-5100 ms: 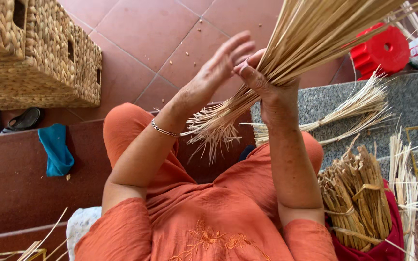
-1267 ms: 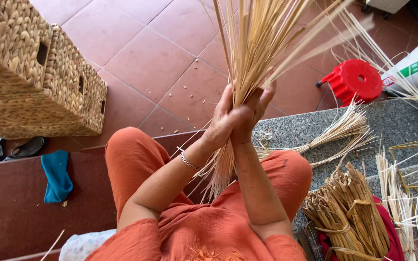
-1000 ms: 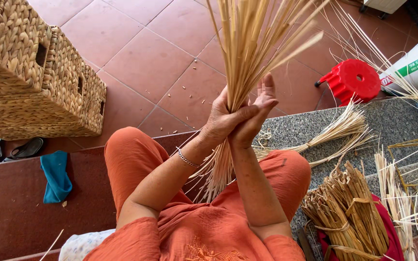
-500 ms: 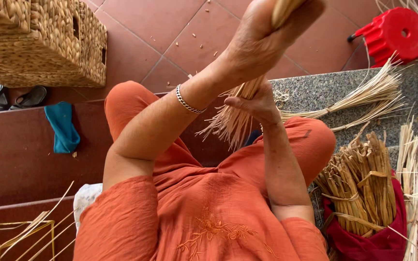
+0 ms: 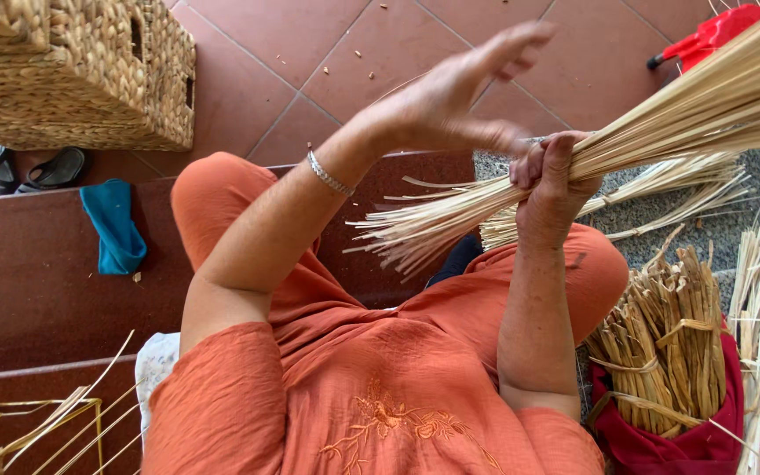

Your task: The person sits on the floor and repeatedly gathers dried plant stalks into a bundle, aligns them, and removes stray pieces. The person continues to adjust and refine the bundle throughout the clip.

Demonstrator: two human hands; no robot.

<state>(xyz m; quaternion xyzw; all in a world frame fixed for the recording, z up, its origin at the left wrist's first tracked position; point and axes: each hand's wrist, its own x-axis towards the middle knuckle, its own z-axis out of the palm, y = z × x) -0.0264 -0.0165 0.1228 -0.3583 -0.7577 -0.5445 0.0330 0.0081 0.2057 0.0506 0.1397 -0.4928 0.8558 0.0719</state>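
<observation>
The straw bundle (image 5: 661,132) is gripped tightly by the right hand (image 5: 556,176); the left hand (image 5: 450,97), fingers spread, apparently holds nothing

Bright, even daylight (left hand (image 5: 450,97) motion-blurred).

The right hand (image 5: 556,176) is closed around a long bundle of pale straw stalks (image 5: 661,123), which slants from the upper right down to splayed cut ends (image 5: 406,233) above the lap — the left hand (image 5: 450,92), fingers spread and a silver bracelet (image 5: 327,173) at its wrist, hovers open just over the bundle beside the right. Tied bunches of darker reed (image 5: 661,343) stand in a red bag (image 5: 661,440) at the right, near loose straw (image 5: 653,189) on a grey stone slab (image 5: 705,220). At upper left a woven basket (image 5: 81,70) sits on red floor tiles (image 5: 310,53), with dark sandals (image 5: 19,167) and a blue cloth (image 5: 114,227) below it.
</observation>
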